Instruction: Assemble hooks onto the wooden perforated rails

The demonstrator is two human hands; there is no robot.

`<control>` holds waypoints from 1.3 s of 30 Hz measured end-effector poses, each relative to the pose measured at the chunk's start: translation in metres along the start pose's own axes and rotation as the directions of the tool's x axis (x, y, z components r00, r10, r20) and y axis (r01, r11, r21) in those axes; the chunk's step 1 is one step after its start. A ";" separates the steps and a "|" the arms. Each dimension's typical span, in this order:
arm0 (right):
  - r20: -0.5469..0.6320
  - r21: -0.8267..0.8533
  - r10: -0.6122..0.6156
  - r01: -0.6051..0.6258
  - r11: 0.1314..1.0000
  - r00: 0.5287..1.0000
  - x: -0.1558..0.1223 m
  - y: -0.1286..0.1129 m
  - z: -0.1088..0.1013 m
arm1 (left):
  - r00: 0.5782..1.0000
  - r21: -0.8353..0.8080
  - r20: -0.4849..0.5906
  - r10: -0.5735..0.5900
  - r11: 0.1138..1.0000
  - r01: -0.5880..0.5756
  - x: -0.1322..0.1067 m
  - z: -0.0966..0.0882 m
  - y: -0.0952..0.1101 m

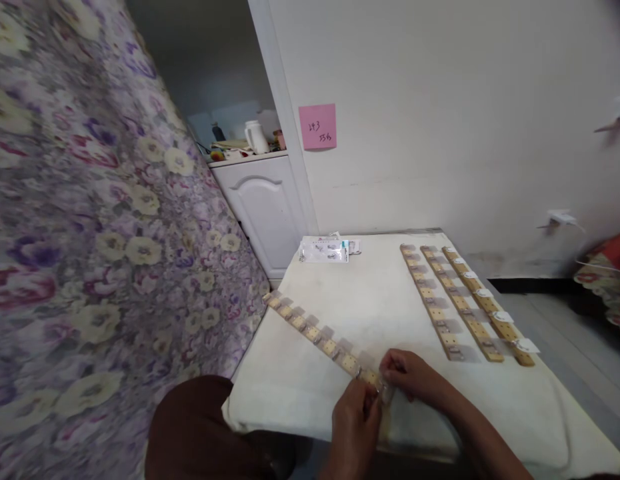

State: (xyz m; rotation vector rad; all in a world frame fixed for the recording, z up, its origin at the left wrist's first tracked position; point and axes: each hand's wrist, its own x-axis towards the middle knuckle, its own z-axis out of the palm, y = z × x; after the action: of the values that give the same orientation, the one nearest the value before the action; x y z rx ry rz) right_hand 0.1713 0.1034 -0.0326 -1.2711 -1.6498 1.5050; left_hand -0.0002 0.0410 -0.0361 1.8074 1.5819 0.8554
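A narrow wooden strip [329, 347] lies slantwise across the table, with small clear plastic pieces and metal clips spaced along it. At its near end, my left hand [356, 410] is closed, thumb and fingers pinched on the strip's edge. My right hand [409, 375] is curled just to the right of that end. Its fingertips pinch at a small clear plastic piece [385, 392], partly hidden between both hands. The exact contact is too small to make out.
Three similar wooden strips stand side by side on the right: one strip [430, 303], a middle strip [460, 303] and an outer strip [503, 329] with white cards. Clear packets [323, 251] lie at the table's back edge. A floral curtain [115, 267] hangs at left.
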 end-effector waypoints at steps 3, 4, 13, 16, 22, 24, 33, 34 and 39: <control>-0.002 0.004 -0.010 0.010 1.000 1.000 0.000 0.002 0.000 | 1.000 -0.009 -0.006 0.015 1.000 -0.015 0.000 0.001 -0.001; -0.005 0.010 -0.014 0.014 1.000 1.000 0.000 0.003 0.000 | 1.000 -0.013 -0.010 0.023 1.000 -0.023 0.000 0.001 -0.001; -0.011 0.025 -0.018 0.019 1.000 1.000 0.003 0.007 0.000 | 1.000 0.007 -0.001 0.009 1.000 -0.009 0.003 0.000 0.003; -0.009 0.013 -0.016 0.016 1.000 1.000 0.004 0.008 -0.001 | 1.000 0.006 -0.001 0.012 1.000 -0.012 0.003 0.000 0.003; -0.020 -0.043 0.004 -0.005 0.999 1.000 0.001 0.004 0.001 | 1.000 0.016 -0.008 0.010 1.000 -0.010 0.003 0.002 0.001; -0.035 -0.075 0.009 -0.012 0.997 0.999 0.000 0.002 0.002 | 1.000 0.014 -0.012 0.004 1.000 -0.003 0.003 0.001 0.001; -0.170 -0.254 -0.008 -0.035 0.967 0.985 0.004 0.000 0.007 | 1.000 0.042 -0.011 -0.004 0.999 0.004 0.002 0.002 0.001; -0.173 -0.258 0.000 -0.045 0.965 0.985 0.004 0.000 0.007 | 1.000 0.039 -0.013 0.005 0.999 -0.004 0.002 0.002 0.000; -0.179 -0.239 0.012 -0.055 0.970 0.984 0.006 0.003 0.008 | 1.000 0.014 -0.026 0.007 1.000 -0.006 0.002 0.002 0.002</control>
State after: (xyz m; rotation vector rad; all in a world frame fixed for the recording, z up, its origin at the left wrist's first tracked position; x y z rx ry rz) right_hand 0.1630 0.1055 -0.0382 -1.5225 -1.7405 1.1955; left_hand 0.0022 0.0432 -0.0357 1.8192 1.6025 0.8757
